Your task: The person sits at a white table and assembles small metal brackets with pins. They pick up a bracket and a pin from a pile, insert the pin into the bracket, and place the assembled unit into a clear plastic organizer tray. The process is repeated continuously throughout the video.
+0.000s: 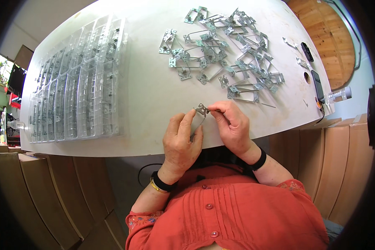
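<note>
Between my two hands, above the near edge of the white table (146,112), is a small metal bracket (201,109) with holes in its plate end. My left hand (181,143) grips its left side, fingers bent around the thin lower part. At the plate's right edge my right hand (232,125) pinches with thumb and forefinger. Whether a smaller part sits in that pinch is hidden. Beyond my hands spreads a loose pile of similar metal brackets (212,52), tangled together.
Stacked clear plastic trays (121,83) with metal parts in their compartments fill the table's left. Along the right edge lie a black phone-like device (317,85), a black object (307,52) and a clear bottle (339,95). Cardboard boxes (337,158) stand beside the table.
</note>
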`<state>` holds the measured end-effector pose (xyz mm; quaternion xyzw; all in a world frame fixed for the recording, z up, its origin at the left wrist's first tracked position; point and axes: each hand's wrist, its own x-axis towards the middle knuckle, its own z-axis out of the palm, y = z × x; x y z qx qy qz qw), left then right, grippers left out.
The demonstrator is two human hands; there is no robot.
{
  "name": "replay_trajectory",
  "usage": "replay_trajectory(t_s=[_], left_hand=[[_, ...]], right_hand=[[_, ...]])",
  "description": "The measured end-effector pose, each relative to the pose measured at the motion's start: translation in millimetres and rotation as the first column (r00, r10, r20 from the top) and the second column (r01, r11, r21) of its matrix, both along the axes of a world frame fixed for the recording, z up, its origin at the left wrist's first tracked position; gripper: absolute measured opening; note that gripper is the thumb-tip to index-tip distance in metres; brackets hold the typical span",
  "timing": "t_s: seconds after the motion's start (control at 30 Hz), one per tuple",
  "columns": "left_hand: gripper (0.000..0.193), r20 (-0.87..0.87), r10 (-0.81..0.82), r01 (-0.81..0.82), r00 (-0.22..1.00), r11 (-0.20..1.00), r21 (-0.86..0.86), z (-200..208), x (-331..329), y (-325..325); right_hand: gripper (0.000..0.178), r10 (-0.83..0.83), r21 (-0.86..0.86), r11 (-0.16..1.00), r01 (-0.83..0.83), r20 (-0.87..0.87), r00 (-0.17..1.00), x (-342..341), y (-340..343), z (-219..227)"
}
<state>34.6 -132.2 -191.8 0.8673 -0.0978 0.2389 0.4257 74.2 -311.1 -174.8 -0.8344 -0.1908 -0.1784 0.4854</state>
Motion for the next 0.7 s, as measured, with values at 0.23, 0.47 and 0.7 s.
replay_trajectory(t_s=[0.23,0.47,0.7], left_hand=[[0.054,-0.003,-0.008,0.008,1.000,1.000,-0.004,2.1,0.1,1.3],[0.054,0.019,-0.003,0.003,1.000,1.000,-0.004,-2.1,1.1,0.7],[0.053,0.017,-0.022,0.021,1.000,1.000,0.011,-3.3,-0.9,0.1]], right_hand=[[0.021,0.018,-0.006,1.000,-0.018,0.040,0.999,2.3,0.7,-2.4],[0.022,0.016,-0.018,1.000,-0.015,0.057,0.998,2.1,1.3,-1.7],[0.020,-0.004,-0.013,1.000,0.005,0.101,0.995,1.6,-2.0,-0.2]])
